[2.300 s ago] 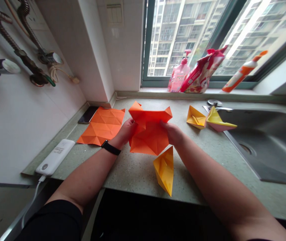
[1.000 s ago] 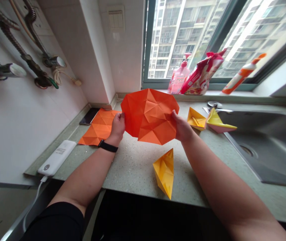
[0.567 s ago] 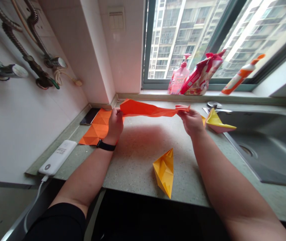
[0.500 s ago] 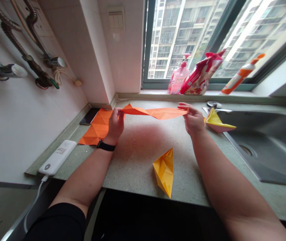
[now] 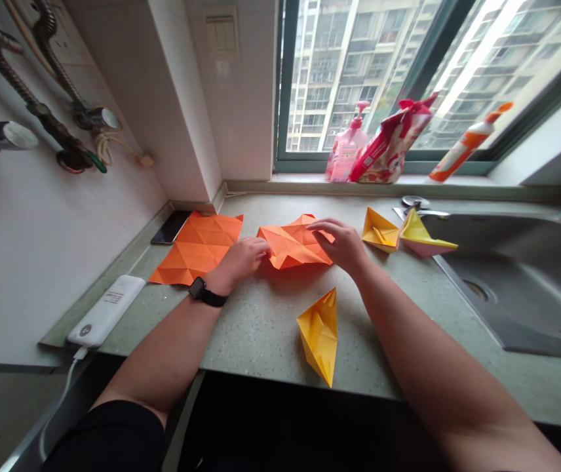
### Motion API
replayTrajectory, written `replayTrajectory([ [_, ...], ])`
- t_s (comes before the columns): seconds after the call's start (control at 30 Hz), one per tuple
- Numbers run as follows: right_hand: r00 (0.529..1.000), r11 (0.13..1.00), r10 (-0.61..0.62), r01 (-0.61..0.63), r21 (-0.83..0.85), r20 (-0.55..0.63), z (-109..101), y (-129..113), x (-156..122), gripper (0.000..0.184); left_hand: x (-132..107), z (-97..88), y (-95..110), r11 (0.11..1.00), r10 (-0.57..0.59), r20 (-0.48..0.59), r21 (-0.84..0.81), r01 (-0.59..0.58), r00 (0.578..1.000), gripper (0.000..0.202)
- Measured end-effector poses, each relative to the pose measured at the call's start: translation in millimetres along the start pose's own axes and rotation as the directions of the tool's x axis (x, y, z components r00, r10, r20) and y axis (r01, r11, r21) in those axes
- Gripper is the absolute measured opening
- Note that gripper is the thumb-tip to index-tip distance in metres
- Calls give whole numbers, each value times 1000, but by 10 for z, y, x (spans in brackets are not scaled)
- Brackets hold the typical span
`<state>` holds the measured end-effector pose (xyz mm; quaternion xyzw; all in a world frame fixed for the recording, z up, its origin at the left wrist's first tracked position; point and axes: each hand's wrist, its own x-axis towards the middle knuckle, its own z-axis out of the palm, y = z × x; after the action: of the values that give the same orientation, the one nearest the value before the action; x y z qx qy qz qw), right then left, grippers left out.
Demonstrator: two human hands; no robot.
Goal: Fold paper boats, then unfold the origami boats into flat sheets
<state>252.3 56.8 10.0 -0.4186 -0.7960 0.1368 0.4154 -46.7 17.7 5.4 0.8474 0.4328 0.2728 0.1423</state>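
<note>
Left grip [image 5: 244,257] is partly closed, fingertips at the left edge of the creased orange sheet [image 5: 293,248]; whether it pinches the paper cannot be told. Right grip [image 5: 343,244] is part-open, thumb and fingers separated, over the sheet's right portion. The sheet is low at the table [image 5: 255,334] between the 2 grips, its surface ridged. A 2nd orange sheet [image 5: 199,246], also creased, lies flat just left of the left grip. A yellow folded piece [image 5: 320,334] rests nearer the person than both grips; an amber folded piece [image 5: 380,231] and a yellow-and-pink folded piece [image 5: 423,237] sit to the right of the right grip.
</note>
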Motion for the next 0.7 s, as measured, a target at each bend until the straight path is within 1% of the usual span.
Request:
replayTrajectory([
  [0.03,994,1000,-9,11,-12,105,53,32,-12,25,-13,-28,10,1000,4,27,6,-4,1000,28],
  [0.1,965,998,-2,16,-53,264,159,126,-42,26,-37,-80,26,1000,21,74,-3,-21,997,29],
  [0.2,910,994,41,6,-112,412,309,238,-97,37,-59,-104,55,1000,28,109,-14,-27,994,35],
  [0.27,879,993,46,13,-119,476,387,259,-129,43,-58,-62,88,1000,8,82,4,-8,997,40],
  [0.33,858,996,20,29,-87,513,442,247,-148,45,-48,24,129,1000,-5,49,10,5,999,40],
  [0.37,853,998,1,35,-61,522,459,237,-153,44,-42,78,149,1000,-3,48,7,3,999,39],
  [0.4,849,999,-18,42,-34,528,472,226,-153,44,-37,134,167,1000,1,62,4,-1,998,38],
  [0.47,848,999,-46,50,6,528,483,210,-149,44,-31,237,189,1000,-2,128,14,0,992,41],
  [0.57,848,999,-46,55,-1,528,476,196,-139,48,-32,319,192,996,-68,250,70,52,966,65],
  [0.67,831,994,-5,66,-89,556,472,170,-136,60,-40,297,188,980,-173,340,151,128,924,91],
  [0.7,824,989,18,68,-129,567,478,157,-135,61,-43,275,189,973,-202,367,177,146,908,99],
])
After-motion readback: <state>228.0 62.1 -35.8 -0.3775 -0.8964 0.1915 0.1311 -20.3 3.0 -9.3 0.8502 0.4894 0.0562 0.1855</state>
